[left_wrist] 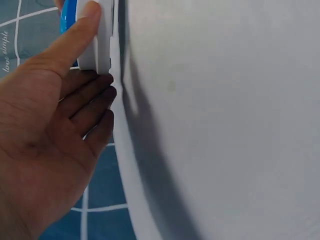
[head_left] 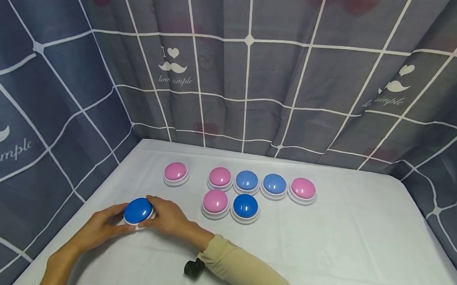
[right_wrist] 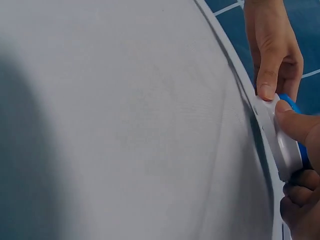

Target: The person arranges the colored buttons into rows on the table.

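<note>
At the left of the table in the head view, a blue dome push button [head_left: 138, 211] with a white base is held between both hands. My left hand [head_left: 101, 228] grips its left side, and the thumb presses the white rim [left_wrist: 91, 35] in the left wrist view. From the other side my right hand [head_left: 168, 217] pinches the base, its thumb near the left thumb in the right wrist view. The dome faces up. Whether the base touches the white cloth is hard to tell.
Several pink and blue buttons stand to the right: a lone pink one [head_left: 175, 173], a back row ending in a pink one [head_left: 302, 190], and a pink [head_left: 215, 204] and a blue one [head_left: 245, 208] in front. A grey checked curtain [head_left: 216, 73] borders the white table [head_left: 343, 252].
</note>
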The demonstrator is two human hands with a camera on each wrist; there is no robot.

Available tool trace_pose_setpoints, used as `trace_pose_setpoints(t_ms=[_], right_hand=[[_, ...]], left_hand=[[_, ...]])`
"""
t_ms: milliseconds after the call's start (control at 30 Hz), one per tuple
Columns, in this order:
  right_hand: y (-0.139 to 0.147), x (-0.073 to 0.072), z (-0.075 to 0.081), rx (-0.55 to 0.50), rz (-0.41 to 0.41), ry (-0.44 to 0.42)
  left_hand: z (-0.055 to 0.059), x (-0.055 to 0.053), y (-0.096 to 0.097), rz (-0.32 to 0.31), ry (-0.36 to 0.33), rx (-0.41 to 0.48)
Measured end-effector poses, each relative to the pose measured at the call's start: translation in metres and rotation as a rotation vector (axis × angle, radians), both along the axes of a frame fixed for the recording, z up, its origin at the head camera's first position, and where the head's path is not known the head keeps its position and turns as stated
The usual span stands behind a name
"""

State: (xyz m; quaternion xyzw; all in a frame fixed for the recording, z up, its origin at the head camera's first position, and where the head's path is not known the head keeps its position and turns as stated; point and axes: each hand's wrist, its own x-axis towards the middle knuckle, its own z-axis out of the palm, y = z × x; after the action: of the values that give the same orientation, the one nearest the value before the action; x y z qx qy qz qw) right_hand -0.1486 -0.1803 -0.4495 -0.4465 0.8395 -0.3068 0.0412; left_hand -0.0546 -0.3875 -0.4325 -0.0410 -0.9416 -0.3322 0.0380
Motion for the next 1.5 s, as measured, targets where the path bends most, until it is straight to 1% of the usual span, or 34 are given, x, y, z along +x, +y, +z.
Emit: trace_pose_setpoints(t_ms=[133, 267, 433, 567, 667, 767, 900, 967, 1133, 1200, 1333, 1500], right_hand=[[0.013, -0.005, 0.004, -0.064, 0.014, -0.005], [0.03, -0.012, 0.012, -0.125, 0.042, -0.038], [0.055, -0.019, 0.025, -0.173, 0.041, -0.112], [0.078, -0.024, 0.033, -0.199, 0.029, -0.137], [0.098, -0.028, 0.037, -0.206, -0.001, -0.148], [0.122, -0.031, 0.042, -0.202, -0.037, -0.156], [0.158, -0.036, 0.044, -0.205, -0.077, -0.14], [0.177, -0.038, 0.044, -0.216, -0.098, -0.142], [0.227, -0.039, 0.044, -0.232, -0.172, -0.16], [0.245, -0.039, 0.044, -0.234, -0.204, -0.155], [0.278, -0.037, 0.038, -0.229, -0.253, -0.137], [0.313, -0.035, 0.027, -0.21, -0.303, -0.117]], left_hand=[[0.007, -0.002, 0.008, -0.016, 0.074, 0.027], [0.014, -0.007, 0.02, -0.024, 0.125, 0.044], [0.025, -0.017, 0.04, -0.033, 0.149, 0.057], [0.03, -0.027, 0.06, -0.053, 0.161, 0.082], [0.033, -0.038, 0.076, -0.073, 0.176, 0.088], [0.035, -0.049, 0.097, -0.102, 0.189, 0.084], [0.04, -0.062, 0.13, -0.149, 0.208, 0.086], [0.041, -0.068, 0.147, -0.169, 0.205, 0.094], [0.04, -0.088, 0.191, -0.256, 0.189, 0.128], [0.039, -0.095, 0.208, -0.289, 0.195, 0.129], [0.036, -0.104, 0.241, -0.32, 0.182, 0.087], [0.032, -0.114, 0.276, -0.376, 0.152, -0.026]])
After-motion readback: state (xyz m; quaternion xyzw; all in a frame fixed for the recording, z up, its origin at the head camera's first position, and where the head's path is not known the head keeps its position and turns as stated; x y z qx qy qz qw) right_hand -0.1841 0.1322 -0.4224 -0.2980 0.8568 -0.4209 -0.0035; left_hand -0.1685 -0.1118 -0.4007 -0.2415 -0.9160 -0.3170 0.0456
